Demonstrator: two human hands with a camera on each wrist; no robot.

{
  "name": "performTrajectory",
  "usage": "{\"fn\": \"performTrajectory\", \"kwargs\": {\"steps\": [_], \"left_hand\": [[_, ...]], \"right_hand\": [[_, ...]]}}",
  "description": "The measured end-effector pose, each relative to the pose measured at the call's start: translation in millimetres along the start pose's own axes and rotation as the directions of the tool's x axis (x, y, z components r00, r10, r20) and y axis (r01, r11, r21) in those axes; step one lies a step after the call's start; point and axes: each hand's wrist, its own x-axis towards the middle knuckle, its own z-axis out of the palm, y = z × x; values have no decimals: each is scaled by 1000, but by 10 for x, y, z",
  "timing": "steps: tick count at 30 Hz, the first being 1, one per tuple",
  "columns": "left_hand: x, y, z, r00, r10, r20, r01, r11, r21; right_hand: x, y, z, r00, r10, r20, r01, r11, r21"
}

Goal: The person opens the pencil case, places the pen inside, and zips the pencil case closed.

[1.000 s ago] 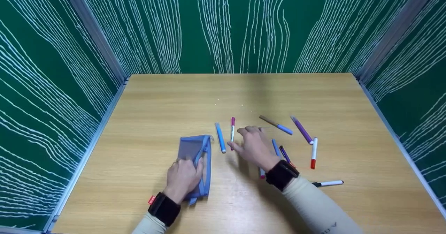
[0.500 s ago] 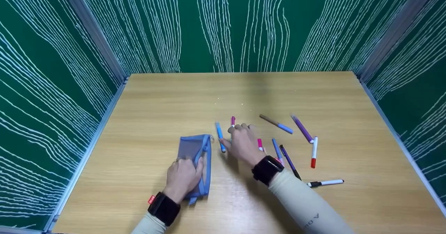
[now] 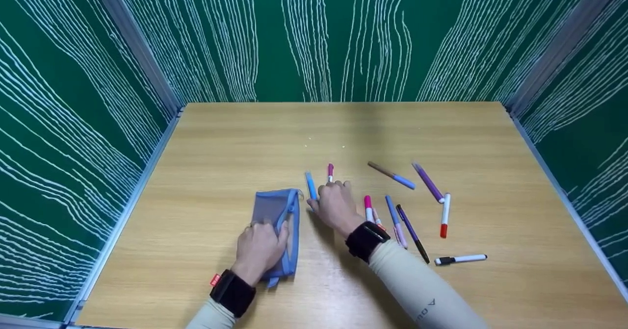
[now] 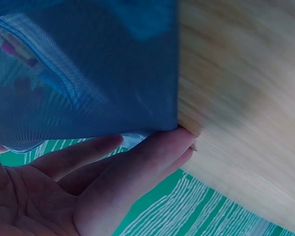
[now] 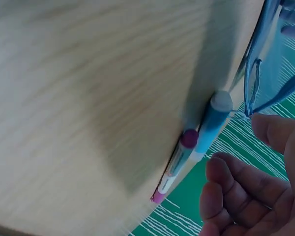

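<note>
My left hand holds the blue mesh pencil pouch, its thumb near the zipped opening and its fingers over the mesh. Through the mesh in the left wrist view, a pink-tipped pen shows faintly. My right hand hovers just right of the pouch over a light blue marker and a magenta-capped marker. In the right wrist view, thumb and bent fingers stand apart with nothing between them, beside the blue marker and the magenta-ended marker.
Right of my right hand lie a pink-capped marker, a blue and lilac marker and a dark pen. Farther right are a brown and blue marker, a purple marker, a red-capped marker and a black-capped marker.
My right hand has moved left and slightly toward me, to the light blue marker, uncovering several markers on its right. The left hand and pouch have stayed in place.
</note>
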Motion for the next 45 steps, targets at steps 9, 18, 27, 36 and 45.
{"fn": "performTrajectory", "kwargs": {"steps": [9,18,27,36,45], "left_hand": [[-14,9,9,999,13,-43,-12,999,35],[-11,10,0,1000,-1,-11,1,999,44],[4,19,-5,999,-23,24,22,999,35],[-19,5,27,997,13,-75,-12,1000,20],[-17,1,13,999,9,-52,-8,1000,13]], "right_hand": [[35,-141,96,995,91,46,-87,992,-91],[42,-213,140,985,154,79,-147,985,-93],[12,-215,118,985,153,86,-148,987,-59],[-60,-184,24,975,212,69,-215,976,43],[-163,-129,-143,969,231,87,-243,954,177]]}}
